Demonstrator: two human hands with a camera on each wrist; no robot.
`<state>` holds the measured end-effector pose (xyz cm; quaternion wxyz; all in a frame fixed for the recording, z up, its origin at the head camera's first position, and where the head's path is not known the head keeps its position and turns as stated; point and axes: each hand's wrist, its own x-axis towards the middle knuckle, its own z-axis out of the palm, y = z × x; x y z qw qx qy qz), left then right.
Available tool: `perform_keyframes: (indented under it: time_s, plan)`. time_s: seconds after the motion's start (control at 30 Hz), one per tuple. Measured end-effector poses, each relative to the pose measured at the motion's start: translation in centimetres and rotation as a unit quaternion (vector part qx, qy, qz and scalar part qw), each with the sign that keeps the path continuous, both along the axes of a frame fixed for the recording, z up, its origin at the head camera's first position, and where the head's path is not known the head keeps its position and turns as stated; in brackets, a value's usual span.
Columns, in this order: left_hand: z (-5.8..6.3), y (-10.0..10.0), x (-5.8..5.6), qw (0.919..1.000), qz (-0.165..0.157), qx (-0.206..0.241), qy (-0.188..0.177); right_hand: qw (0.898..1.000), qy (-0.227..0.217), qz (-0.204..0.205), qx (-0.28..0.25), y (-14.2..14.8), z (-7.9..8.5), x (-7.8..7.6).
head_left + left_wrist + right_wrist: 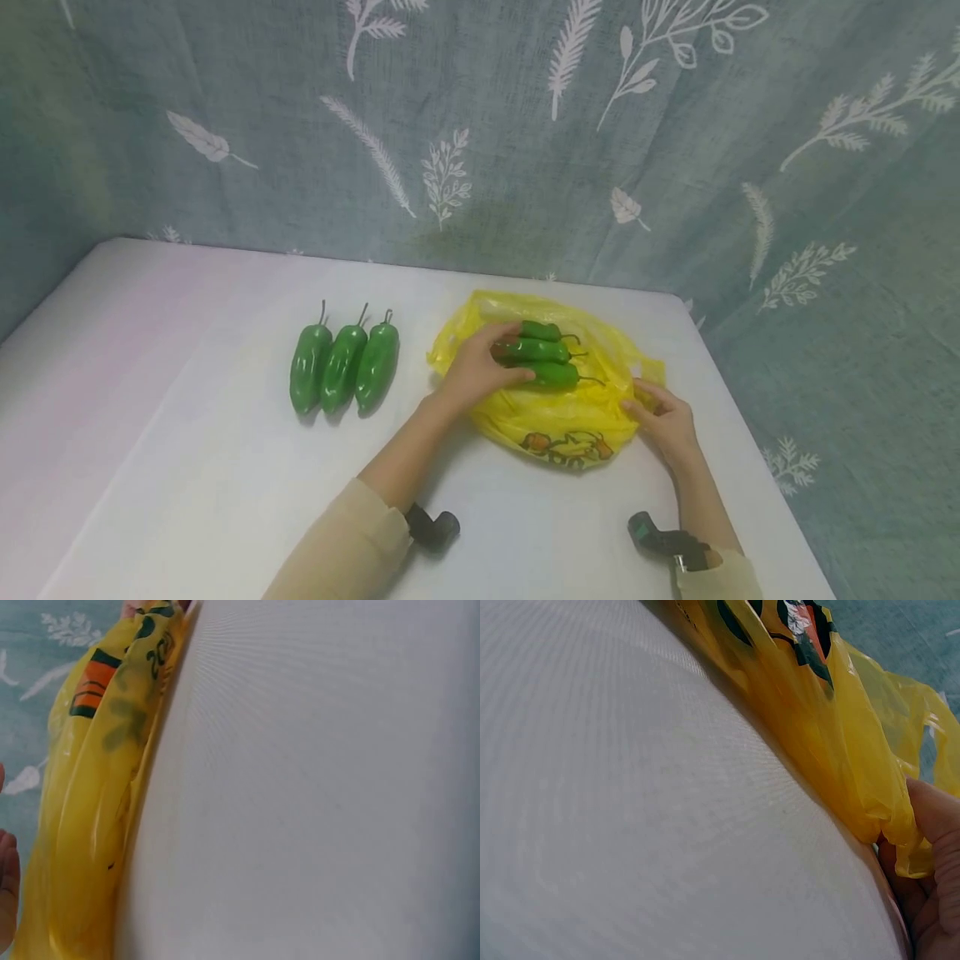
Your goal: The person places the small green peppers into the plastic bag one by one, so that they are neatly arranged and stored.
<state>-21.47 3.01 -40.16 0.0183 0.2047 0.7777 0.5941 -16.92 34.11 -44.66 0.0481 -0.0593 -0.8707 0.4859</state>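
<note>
On the table's right part lies a yellow plastic bag [555, 417], spread flat with dark and orange print near its front. Three glossy green chili peppers [551, 350] lie side by side on the bag, stems to the right. My left hand [480, 367] holds their left ends between thumb and fingers, covering those ends. My right hand [667, 421] pinches the bag's right edge, beside its handle loop; the right wrist view shows the thumb [934, 814] against the yellow film. In the left wrist view only parts of fingers [7, 889] show at the left edge.
Three more green chili peppers [345, 367] lie in a row left of the bag, stems pointing to the back. A white-covered table [187, 467] bears everything. Behind and to the right hangs a grey-green curtain [487, 125] with white leaf patterns.
</note>
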Motion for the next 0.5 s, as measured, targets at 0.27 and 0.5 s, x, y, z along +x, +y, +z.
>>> perform_keyframes:
  time_s: [0.27, 0.5]
  plan:
    - [0.5, -1.1, 0.7, 0.9996, 0.023, -0.019, 0.000, 1.000, -0.001, -0.004, 0.003, 0.0, -0.1, 0.0]
    - [1.0, -2.3, 1.3, 0.9988, 0.042, -0.025, 0.004, 1.000, 0.007, 0.001, -0.001, 0.0, 0.0, 0.0]
